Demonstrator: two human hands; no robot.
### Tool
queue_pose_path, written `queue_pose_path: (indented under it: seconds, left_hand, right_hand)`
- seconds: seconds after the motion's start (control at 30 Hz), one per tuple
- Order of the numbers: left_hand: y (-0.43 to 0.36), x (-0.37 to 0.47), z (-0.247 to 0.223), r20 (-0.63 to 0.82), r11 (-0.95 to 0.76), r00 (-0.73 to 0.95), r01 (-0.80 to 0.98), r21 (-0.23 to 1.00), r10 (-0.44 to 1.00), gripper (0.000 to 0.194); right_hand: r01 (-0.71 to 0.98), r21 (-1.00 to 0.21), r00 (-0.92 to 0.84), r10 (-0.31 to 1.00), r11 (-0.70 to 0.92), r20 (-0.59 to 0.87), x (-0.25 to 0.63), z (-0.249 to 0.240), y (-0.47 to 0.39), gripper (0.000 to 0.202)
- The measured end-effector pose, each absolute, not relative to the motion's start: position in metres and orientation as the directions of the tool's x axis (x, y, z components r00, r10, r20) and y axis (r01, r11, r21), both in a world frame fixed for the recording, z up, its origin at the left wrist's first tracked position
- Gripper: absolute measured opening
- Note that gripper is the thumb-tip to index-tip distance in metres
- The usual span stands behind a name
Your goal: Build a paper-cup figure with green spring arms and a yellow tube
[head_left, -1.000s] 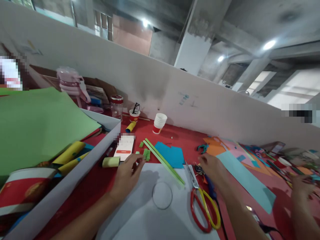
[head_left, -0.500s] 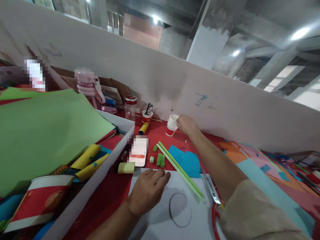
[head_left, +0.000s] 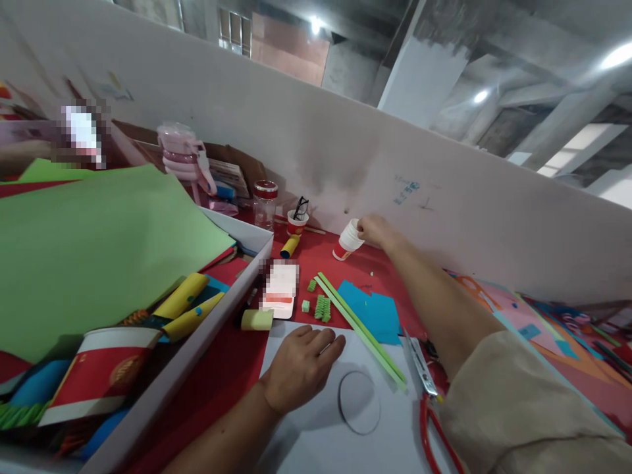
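Observation:
My right hand [head_left: 378,232] reaches to the far side of the table, its fingers closed on the rim of a stack of paper cups [head_left: 348,239]. The stack is white above and red below, and it leans toward that hand. Over the near white paper [head_left: 316,434], my left hand [head_left: 303,368] is held loosely open with bent fingers and nothing in it. A circular cut line [head_left: 359,403] shows on this paper. Green paper strips [head_left: 360,329], folded green paper pieces [head_left: 322,308] and blue paper [head_left: 378,313] lie between the hands.
Red-handled scissors [head_left: 427,395] lie at the right of the paper. A white box [head_left: 237,296] with a large paper cup [head_left: 103,375] fills the left. Behind stand a jar [head_left: 265,205], a cup holding glasses [head_left: 297,222] and a pink bottle [head_left: 182,158]. A phone [head_left: 281,289] lies nearby.
The cup stack has tipped from nearly upright to leaning right, with my right hand gripping its rim. My left hand stays over the white paper. The view has shifted slightly.

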State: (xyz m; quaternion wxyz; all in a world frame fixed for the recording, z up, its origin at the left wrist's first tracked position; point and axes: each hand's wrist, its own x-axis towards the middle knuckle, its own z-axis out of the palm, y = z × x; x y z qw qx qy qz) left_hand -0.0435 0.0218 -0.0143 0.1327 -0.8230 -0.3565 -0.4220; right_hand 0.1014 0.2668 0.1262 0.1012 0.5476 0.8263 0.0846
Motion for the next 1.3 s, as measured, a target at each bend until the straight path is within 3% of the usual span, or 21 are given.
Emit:
queue_pose_path:
  seconds: [0.13, 0.3, 0.37, 0.43, 0.47, 0.53, 0.63, 0.7, 0.77, 0.9, 1.0, 1.07, 1.13, 1.23, 1.3]
  left_hand:
    - [0.021, -0.043, -0.014, 0.786, -0.711, 0.392, 0.698, 0.083, 0.478, 0.026]
    - [0.024, -0.044, -0.018, 0.791, -0.686, 0.330, 0.712, 0.150, 0.515, 0.024]
    - [0.026, -0.046, -0.019, 0.769, -0.636, 0.206, 0.706, 0.311, 0.605, 0.027]
    - [0.028, -0.047, -0.018, 0.690, -0.569, 0.036, 0.598, 0.565, 0.723, 0.043]
    - [0.028, -0.047, -0.017, 0.635, -0.546, -0.027, 0.481, 0.685, 0.772, 0.059]
    - [0.027, -0.046, -0.012, 0.507, -0.488, -0.070, 0.188, 0.852, 0.859, 0.084]
    - [0.020, -0.041, -0.003, 0.358, -0.352, 0.027, -0.113, 0.929, 0.933, 0.085]
    - [0.012, -0.035, 0.003, 0.302, -0.285, 0.082, -0.166, 0.944, 0.950, 0.078]
    - [0.004, -0.028, 0.007, 0.299, -0.290, 0.077, -0.110, 0.951, 0.951, 0.071]
    - [-0.004, -0.016, 0.008, 0.396, -0.409, 0.115, 0.136, 0.902, 0.911, 0.069]
    - [-0.003, -0.017, 0.008, 0.418, -0.493, 0.337, 0.176, 0.852, 0.844, 0.086]
    - [0.003, -0.026, 0.009, 0.384, -0.475, 0.399, 0.159, 0.865, 0.833, 0.093]
    - [0.011, -0.039, 0.011, 0.336, -0.394, 0.260, 0.216, 0.893, 0.905, 0.081]
    - [0.023, -0.061, 0.014, 0.269, -0.178, -0.190, 0.394, 0.902, 0.944, 0.052]
    - [0.026, -0.070, 0.018, 0.289, -0.138, -0.278, 0.460, 0.877, 0.916, 0.041]
  right_hand:
    - [0.906, 0.196, -0.391, 0.919, 0.375, 0.047, 0.103, 0.136, 0.267, 0.028]
    - [0.941, 0.080, -0.335, 0.882, 0.328, 0.330, 0.106, 0.169, 0.253, 0.021]
    - [0.932, -0.133, -0.243, 0.854, 0.337, 0.460, 0.111, 0.174, 0.230, 0.021]
    - [0.683, -0.612, -0.071, 0.870, 0.399, 0.488, 0.118, 0.162, 0.191, 0.014]
    - [0.466, -0.799, -0.062, 0.914, 0.381, 0.400, 0.120, 0.150, 0.166, 0.012]
    - [0.101, -0.976, -0.168, 0.970, 0.193, 0.174, 0.124, 0.116, 0.110, 0.021]
    - [-0.127, -0.971, -0.263, 0.951, -0.202, -0.163, 0.125, 0.064, 0.036, 0.040]
    - [-0.151, -0.940, -0.288, 0.923, -0.306, -0.255, 0.130, 0.041, 0.005, 0.042]
    - [-0.113, -0.972, -0.202, 0.963, -0.206, -0.180, 0.137, 0.034, -0.012, 0.043]
    - [0.086, -0.975, -0.207, 0.961, 0.203, 0.181, 0.150, 0.043, -0.023, 0.067]
    - [0.370, -0.813, -0.264, 0.890, 0.449, 0.372, 0.154, 0.042, -0.030, 0.062]
    - [0.479, -0.726, -0.204, 0.867, 0.494, 0.455, 0.159, 0.033, -0.033, 0.062]
    - [0.505, -0.733, -0.127, 0.879, 0.455, 0.459, 0.168, 0.021, -0.035, 0.067]
    - [0.548, -0.751, -0.065, 0.914, 0.369, 0.402, 0.182, 0.009, -0.033, 0.070]
    - [0.596, -0.721, -0.120, 0.927, 0.353, 0.354, 0.187, 0.007, -0.031, 0.065]
